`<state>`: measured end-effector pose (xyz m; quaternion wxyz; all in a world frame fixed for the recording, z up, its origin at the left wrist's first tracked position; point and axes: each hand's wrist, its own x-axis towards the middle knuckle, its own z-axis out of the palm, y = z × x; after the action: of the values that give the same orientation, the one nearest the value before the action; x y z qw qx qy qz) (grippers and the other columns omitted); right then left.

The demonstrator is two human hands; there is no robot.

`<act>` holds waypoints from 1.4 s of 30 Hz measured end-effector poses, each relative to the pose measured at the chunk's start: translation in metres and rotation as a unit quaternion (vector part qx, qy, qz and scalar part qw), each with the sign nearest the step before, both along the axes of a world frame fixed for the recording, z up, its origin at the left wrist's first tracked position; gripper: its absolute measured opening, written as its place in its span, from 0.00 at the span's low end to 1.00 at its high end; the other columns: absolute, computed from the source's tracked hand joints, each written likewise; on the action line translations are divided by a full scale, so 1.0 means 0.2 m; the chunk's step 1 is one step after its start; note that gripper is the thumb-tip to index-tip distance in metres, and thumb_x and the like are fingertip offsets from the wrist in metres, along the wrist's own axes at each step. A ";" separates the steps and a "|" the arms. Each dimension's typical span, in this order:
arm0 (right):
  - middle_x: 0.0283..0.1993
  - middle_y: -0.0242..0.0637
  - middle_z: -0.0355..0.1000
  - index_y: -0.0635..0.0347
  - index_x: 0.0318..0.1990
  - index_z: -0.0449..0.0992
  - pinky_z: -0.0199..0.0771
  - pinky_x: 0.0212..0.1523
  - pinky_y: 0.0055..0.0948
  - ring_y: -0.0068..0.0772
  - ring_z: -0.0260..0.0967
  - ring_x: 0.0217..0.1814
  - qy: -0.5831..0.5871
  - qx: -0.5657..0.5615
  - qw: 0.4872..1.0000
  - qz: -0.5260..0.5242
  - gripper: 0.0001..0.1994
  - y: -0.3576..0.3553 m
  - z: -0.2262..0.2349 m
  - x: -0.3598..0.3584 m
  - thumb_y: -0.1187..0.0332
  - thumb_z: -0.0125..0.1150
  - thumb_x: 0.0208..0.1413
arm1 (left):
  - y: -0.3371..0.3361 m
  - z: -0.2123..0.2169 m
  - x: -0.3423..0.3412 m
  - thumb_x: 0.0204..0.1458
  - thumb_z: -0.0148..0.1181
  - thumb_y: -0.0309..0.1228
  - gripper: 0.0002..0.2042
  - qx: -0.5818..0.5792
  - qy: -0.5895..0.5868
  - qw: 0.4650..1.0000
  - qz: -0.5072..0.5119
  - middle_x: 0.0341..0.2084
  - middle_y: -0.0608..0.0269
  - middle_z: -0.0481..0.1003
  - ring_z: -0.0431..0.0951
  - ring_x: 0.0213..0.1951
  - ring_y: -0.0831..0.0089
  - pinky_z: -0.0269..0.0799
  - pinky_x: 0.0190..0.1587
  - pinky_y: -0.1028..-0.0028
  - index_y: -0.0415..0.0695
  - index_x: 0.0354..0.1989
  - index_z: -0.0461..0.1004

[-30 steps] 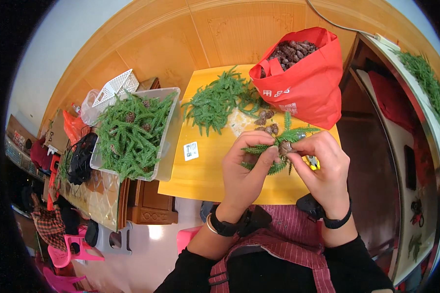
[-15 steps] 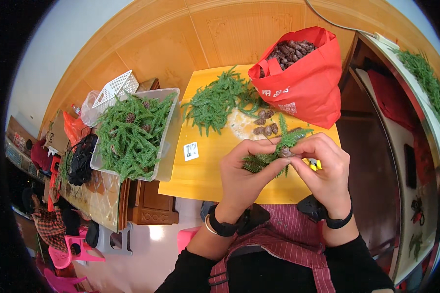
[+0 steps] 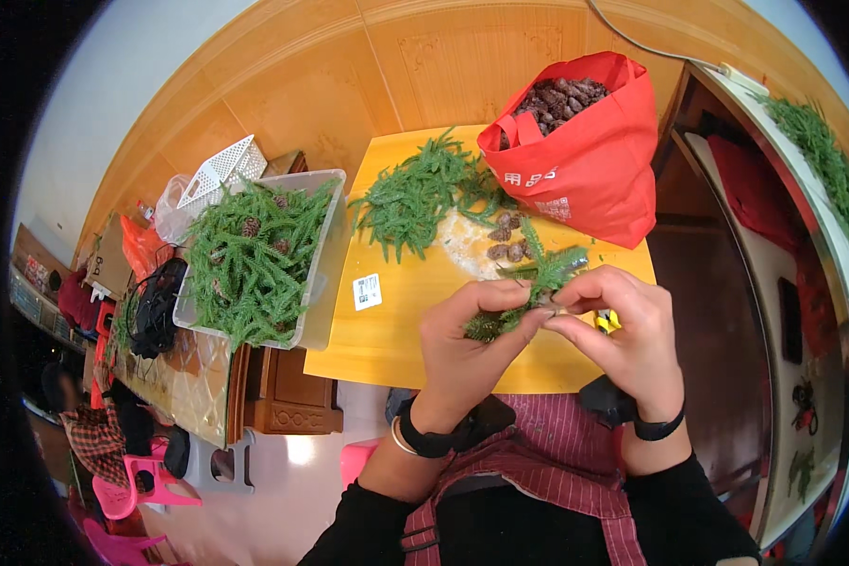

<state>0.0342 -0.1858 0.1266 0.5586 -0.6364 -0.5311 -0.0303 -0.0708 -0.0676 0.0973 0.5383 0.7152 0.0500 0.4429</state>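
Observation:
Above the near side of the yellow table (image 3: 368, 344), my left hand (image 3: 462, 340) is closed on a green artificial pine sprig (image 3: 555, 267). Its needles stick out to the far side and beneath my fingers. Thumb and forefinger of my right hand (image 3: 623, 325) pinch the middle of the same sprig, close to my left fingertips. Whatever small part lies between the fingertips is mostly hidden. Just beyond my hands, several brown pine cones (image 3: 511, 251) lie loose. A small yellow object (image 3: 608, 322) shows partly behind my right hand.
A pile of green sprigs (image 3: 410, 203) covers the table's far left. At far right stands a red bag (image 3: 585, 174) filled with pine cones. Left of the table is a translucent bin (image 3: 323, 269) heaped with sprigs and cones. A cabinet (image 3: 703, 283) borders the right; a person (image 3: 94, 439) sits far left.
Both hands stay in nearly the same place. The sprig has turned slightly, and my right fingertips now cover the small brownish piece that showed at its middle.

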 end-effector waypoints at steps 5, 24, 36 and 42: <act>0.30 0.38 0.68 0.62 0.30 0.72 0.68 0.36 0.30 0.36 0.68 0.36 -0.095 -0.075 0.993 0.008 0.13 -0.08 0.08 0.09 0.69 0.67 0.35 | 0.02 -0.02 -0.01 0.36 0.64 0.16 0.10 0.085 0.005 0.995 -0.057 0.29 0.55 0.75 0.76 0.34 0.70 0.71 0.37 0.75 0.37 0.27 0.71; 0.46 0.41 0.68 0.62 0.29 0.75 0.48 0.59 0.42 0.45 0.53 0.60 0.116 -0.081 0.956 0.257 0.10 -0.04 -0.02 0.18 0.70 0.63 0.36 | -0.01 -0.01 -0.04 0.38 0.65 0.21 0.09 -0.004 0.074 0.977 -0.199 0.27 0.58 0.76 0.76 0.31 0.74 0.70 0.33 0.78 0.38 0.29 0.73; 0.35 0.39 0.72 0.63 0.26 0.74 0.54 0.56 0.41 0.43 0.59 0.55 0.173 -0.055 0.947 0.264 0.08 -0.02 -0.05 0.16 0.69 0.64 0.39 | 0.00 -0.01 -0.05 0.36 0.65 0.18 0.10 0.068 0.077 0.981 -0.162 0.28 0.56 0.75 0.77 0.32 0.71 0.73 0.36 0.76 0.38 0.28 0.73; 0.35 0.39 0.72 0.62 0.26 0.74 0.55 0.55 0.41 0.41 0.60 0.54 0.211 -0.060 0.938 0.269 0.08 -0.01 -0.06 0.15 0.69 0.64 0.40 | 0.02 -0.01 -0.04 0.35 0.66 0.18 0.10 0.081 0.061 0.985 -0.142 0.27 0.57 0.76 0.77 0.32 0.71 0.72 0.35 0.76 0.39 0.27 0.74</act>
<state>0.0635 -0.1876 0.1154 0.6060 -0.4940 -0.5533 0.2874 -0.0788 -0.0646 0.0950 0.5321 0.7818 -0.0553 0.3204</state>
